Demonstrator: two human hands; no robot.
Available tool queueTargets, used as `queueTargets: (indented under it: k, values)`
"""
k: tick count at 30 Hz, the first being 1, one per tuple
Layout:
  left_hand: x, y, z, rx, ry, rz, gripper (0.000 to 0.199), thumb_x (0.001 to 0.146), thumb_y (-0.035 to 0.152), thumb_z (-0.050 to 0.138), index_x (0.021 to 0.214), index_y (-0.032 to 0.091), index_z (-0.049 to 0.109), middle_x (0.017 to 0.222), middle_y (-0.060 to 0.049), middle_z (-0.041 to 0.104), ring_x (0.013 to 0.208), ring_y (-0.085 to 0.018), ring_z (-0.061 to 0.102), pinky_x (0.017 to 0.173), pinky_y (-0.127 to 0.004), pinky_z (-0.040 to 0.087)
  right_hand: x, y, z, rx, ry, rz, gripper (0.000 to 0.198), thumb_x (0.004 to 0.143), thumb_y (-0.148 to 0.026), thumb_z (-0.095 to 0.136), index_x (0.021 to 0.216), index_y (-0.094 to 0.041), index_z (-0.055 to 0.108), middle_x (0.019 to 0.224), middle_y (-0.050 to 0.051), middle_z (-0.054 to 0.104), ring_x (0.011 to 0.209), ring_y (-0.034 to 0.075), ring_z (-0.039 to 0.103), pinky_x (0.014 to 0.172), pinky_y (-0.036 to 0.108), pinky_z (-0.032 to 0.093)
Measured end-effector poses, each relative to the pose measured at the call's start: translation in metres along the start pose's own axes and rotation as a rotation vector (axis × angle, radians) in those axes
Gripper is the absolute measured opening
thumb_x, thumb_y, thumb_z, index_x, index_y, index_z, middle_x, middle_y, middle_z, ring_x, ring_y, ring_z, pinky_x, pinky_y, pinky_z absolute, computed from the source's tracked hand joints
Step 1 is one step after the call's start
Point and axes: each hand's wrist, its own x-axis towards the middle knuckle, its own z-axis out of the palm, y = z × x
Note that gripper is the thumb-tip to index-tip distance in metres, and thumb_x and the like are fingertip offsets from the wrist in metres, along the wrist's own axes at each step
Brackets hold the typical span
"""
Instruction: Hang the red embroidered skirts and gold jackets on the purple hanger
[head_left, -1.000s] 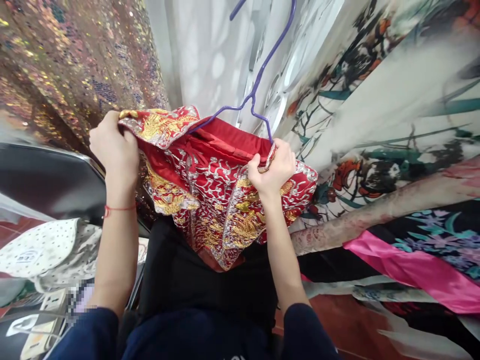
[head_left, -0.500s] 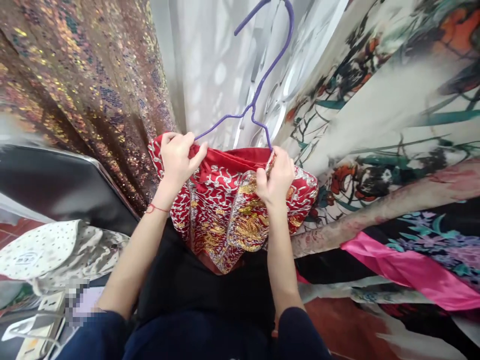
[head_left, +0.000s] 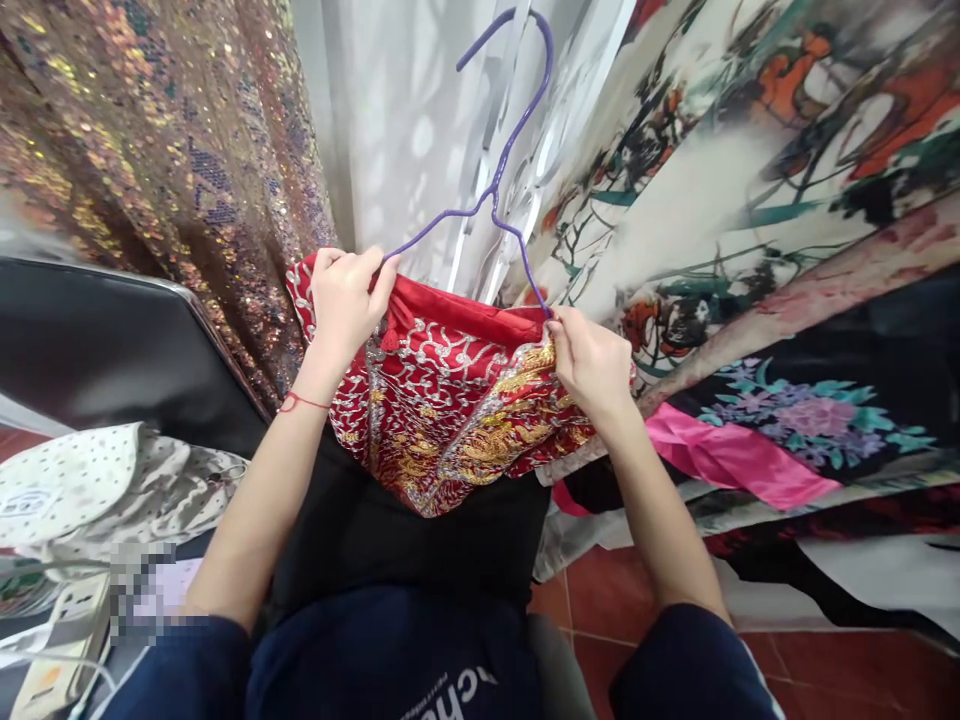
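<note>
A red garment with silver and gold embroidery hangs in front of me, its top edge stretched between both hands. My left hand is closed on its upper left edge, where one end of a purple hanger goes in behind my fingers. My right hand pinches the upper right edge at the hanger's other arm. The hanger's hook points up and hangs on nothing that I can see. A small red tassel-like piece shows beside my left fingertips. Both hanger ends are hidden by cloth and fingers.
Sequinned fabric hangs at the left, above a black chair back. A dotted white cloth and a power strip lie lower left. Floral fabric and a pink ribbon are at the right, over red floor tiles.
My right hand has moved right and slightly down, pulling the garment's top edge straighter. The left hand keeps its hold. The hanger has shifted a little left in view.
</note>
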Motion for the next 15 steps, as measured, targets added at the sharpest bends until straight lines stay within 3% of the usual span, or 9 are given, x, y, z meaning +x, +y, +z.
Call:
queueTargets:
  k: [4,8,11,15]
  values:
    - [-0.004,0.002,-0.007,-0.013,-0.016,0.005,0.045,0.101,0.053,0.035,0.076,0.021,0.055,0.069,-0.005,0.059,0.085,-0.023,0.061,0.106,-0.043,0.037,-0.003,0.015,-0.009,0.02,0.026,0.017,0.044,0.107,-0.043,0.028,0.105,-0.019,0.064,0.075,0.005,0.068,0.062,0.015,0.059,0.059,0.029,0.035]
    - [-0.006,0.001,-0.01,-0.03,0.017,-0.004,0.044,0.1,0.053,0.036,0.078,0.021,0.057,0.07,-0.006,0.062,0.087,-0.024,0.062,0.109,-0.045,0.036,-0.003,0.043,-0.029,-0.038,0.149,0.124,0.051,0.107,-0.049,0.023,0.097,-0.02,0.062,0.071,0.006,0.065,0.058,0.016,0.056,0.058,0.031,0.035]
    - [-0.007,0.003,-0.009,-0.032,0.05,0.0,0.042,0.1,0.052,0.037,0.079,0.021,0.057,0.072,-0.007,0.064,0.089,-0.024,0.063,0.109,-0.045,0.037,-0.005,0.058,-0.06,-0.133,0.241,0.225,0.06,0.106,-0.057,0.018,0.089,-0.019,0.062,0.067,0.01,0.062,0.053,0.017,0.052,0.057,0.034,0.033]
    - [-0.01,0.009,-0.009,-0.039,0.055,-0.003,0.042,0.101,0.051,0.036,0.081,0.021,0.058,0.075,-0.008,0.066,0.091,-0.024,0.065,0.109,-0.044,0.037,-0.011,0.054,-0.124,-0.246,0.373,0.298,0.062,0.105,-0.057,0.021,0.089,-0.019,0.067,0.074,0.015,0.067,0.058,0.018,0.056,0.059,0.037,0.033]
